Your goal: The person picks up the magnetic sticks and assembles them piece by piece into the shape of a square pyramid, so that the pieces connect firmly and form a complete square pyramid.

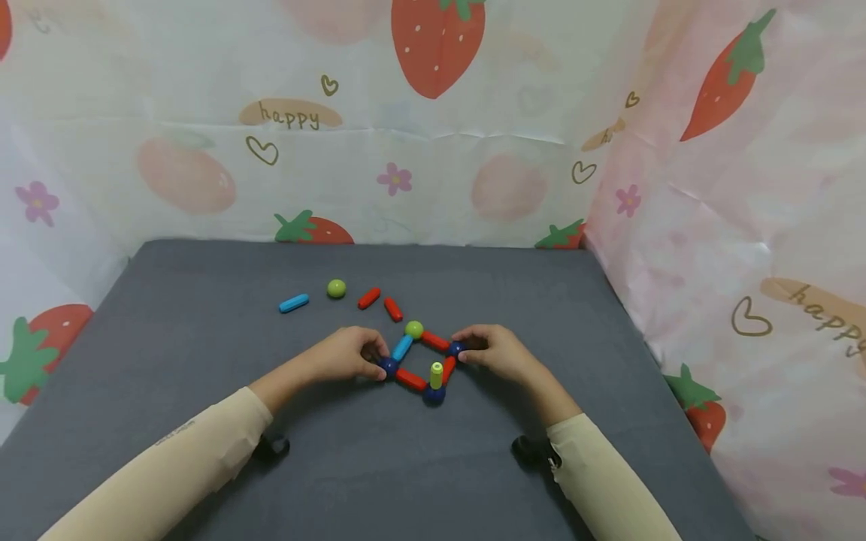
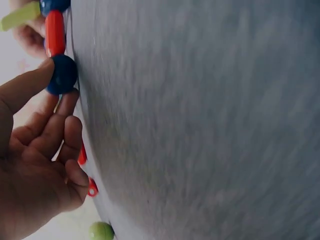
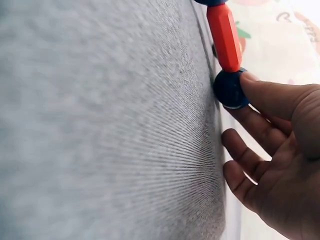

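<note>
Right wrist: upper ball (image 3: 210, 2) cropped

You have a grey, fabric-topped desk (image 1: 379, 481) in front of you. Towards its far side lie a light-blue rod (image 1: 294, 303), a lime-green ball (image 1: 336, 288) and two red rods (image 1: 369, 298), all loose; nearer you rests a four-sided frame (image 1: 436, 341) made of rods (image 1: 411, 379) joined by balls (image 1: 434, 395).

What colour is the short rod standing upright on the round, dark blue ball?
Yellow-green; the short upright rod shows best in the head view.
</note>
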